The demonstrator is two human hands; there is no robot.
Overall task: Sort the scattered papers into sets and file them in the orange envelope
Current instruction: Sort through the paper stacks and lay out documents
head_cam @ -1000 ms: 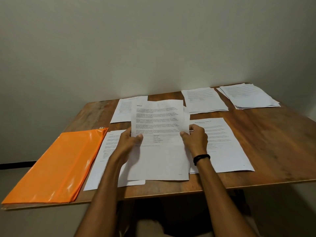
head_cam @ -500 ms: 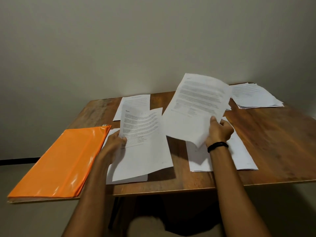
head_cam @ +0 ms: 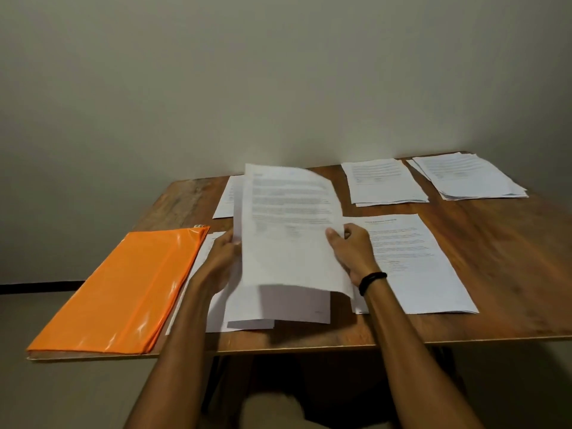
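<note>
So the top printed sheet (head_cam: 288, 230) is pinched at its right edge by the right hand (head_cam: 353, 252), the sheets under it (head_cam: 278, 308) are gripped by the left hand (head_cam: 223, 261), and the orange envelope (head_cam: 123, 292) is seen lying flat at the table's (head_cam: 495, 274) front-left corner.

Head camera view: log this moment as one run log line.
left hand grips papers | right hand pinches top sheet | orange envelope flat on table, left side | stacks at far right
</note>
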